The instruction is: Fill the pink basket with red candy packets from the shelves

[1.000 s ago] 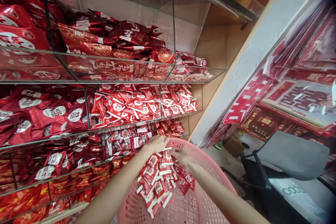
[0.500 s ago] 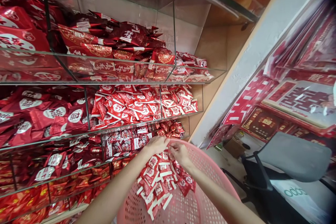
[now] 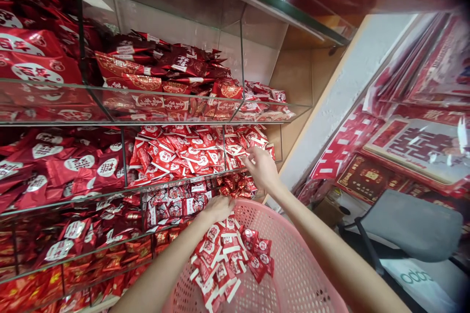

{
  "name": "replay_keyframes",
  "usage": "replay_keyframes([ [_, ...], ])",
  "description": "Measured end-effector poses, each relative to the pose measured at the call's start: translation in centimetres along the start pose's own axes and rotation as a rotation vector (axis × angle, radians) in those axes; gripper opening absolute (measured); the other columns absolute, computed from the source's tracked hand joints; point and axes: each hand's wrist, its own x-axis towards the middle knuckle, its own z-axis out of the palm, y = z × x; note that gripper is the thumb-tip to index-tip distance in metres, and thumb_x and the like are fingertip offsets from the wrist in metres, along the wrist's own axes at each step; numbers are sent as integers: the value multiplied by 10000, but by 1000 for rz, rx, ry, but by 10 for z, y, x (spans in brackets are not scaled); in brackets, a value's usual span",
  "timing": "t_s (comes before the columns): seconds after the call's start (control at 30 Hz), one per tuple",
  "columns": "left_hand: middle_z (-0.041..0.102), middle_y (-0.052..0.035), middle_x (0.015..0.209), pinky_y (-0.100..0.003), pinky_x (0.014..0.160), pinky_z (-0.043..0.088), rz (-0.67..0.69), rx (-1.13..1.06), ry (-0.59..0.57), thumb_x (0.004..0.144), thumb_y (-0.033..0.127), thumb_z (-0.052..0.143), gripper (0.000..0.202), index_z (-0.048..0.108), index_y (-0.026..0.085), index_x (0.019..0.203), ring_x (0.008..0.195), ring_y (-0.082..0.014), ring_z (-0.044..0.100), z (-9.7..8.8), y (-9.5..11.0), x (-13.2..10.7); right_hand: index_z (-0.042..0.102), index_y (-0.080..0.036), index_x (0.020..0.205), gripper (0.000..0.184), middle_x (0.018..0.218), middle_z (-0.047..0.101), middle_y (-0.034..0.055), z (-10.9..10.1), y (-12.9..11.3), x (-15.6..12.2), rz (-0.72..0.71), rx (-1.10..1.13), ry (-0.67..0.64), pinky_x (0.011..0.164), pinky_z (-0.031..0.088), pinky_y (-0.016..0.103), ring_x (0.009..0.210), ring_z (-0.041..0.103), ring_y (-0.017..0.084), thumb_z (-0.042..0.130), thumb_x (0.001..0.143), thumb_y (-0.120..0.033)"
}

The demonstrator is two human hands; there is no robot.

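Observation:
A pink perforated plastic basket [image 3: 293,254] holds a pile of small red-and-white candy packets [image 3: 222,264] and a few darker red packets [image 3: 259,252]. My left hand [image 3: 219,209] is closed over the basket's far rim, its fingertips partly hidden. Raised above the basket, my right hand [image 3: 261,168] reaches to the right-hand compartment of a glass shelf. Its thumb and fingers are a little apart, at the small red-and-white packets [image 3: 235,146] there. No packet shows clearly in its grasp.
Glass shelves [image 3: 205,122] with dividers hold many red packets, including larger bags [image 3: 36,68] at left. A wooden side panel [image 3: 316,73] ends the shelving. To the right stand a grey chair [image 3: 414,225] with a white plastic bag [image 3: 414,279] and stacked red decorations [image 3: 422,142].
My right hand has risen from the packets in the basket to the shelf compartment. My left hand stays at the rim. The view has shifted slightly.

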Motion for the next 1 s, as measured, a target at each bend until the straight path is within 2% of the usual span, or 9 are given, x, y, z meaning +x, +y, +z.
replay_keyframes([
  [0.13,638,-113,928,-326,743,421,-1,2,9,812,541,1,701,581,177,962,863,-213,593,1,0,0,515,-150,979,337,878,612,128,4,-4,34,110,-280,-231,684,391,318,889,541,259,496,748,-395],
  [0.33,644,-100,895,-301,745,420,-23,5,11,816,543,25,682,589,175,929,861,-203,596,-1,2,-2,518,-153,966,432,946,607,135,14,1,47,176,-272,-315,683,405,309,881,565,248,554,677,-472],
  [0.43,643,-96,895,-301,747,419,-26,5,16,816,546,32,673,585,178,926,866,-204,595,-3,3,-4,550,-136,891,451,868,618,122,15,10,50,180,-193,-354,631,406,301,793,575,242,586,621,-496],
  [0.57,642,-98,904,-307,732,423,-24,-6,15,816,547,43,664,580,178,943,852,-210,596,-5,4,-5,579,-143,718,326,691,608,58,14,21,51,183,1,-455,554,391,266,653,552,189,653,565,-422],
  [0.67,640,-99,924,-306,741,421,-36,-12,12,816,548,59,653,582,181,953,867,-208,592,-5,5,-5,573,-146,686,249,644,591,5,9,29,53,78,216,-490,553,392,242,616,525,147,682,548,-322],
  [0.77,637,-105,951,-311,751,419,-39,-11,18,814,553,68,651,580,184,973,885,-212,587,-4,5,-5,567,-143,680,241,644,583,-22,-2,33,59,-64,431,-520,576,402,232,618,515,122,679,556,-316],
  [0.83,635,-112,960,-324,743,422,-31,-5,29,810,559,63,662,578,182,985,884,-223,587,-3,4,-5,572,-142,694,244,655,590,-24,-10,32,63,-75,545,-562,583,411,234,614,521,114,676,561,-318],
  [1.0,636,-114,956,-327,738,421,-42,3,45,804,572,71,668,574,178,998,885,-231,587,-1,4,-5,630,-155,764,259,683,621,-13,-17,22,67,-55,597,-826,598,439,247,615,549,109,677,570,-319],
])
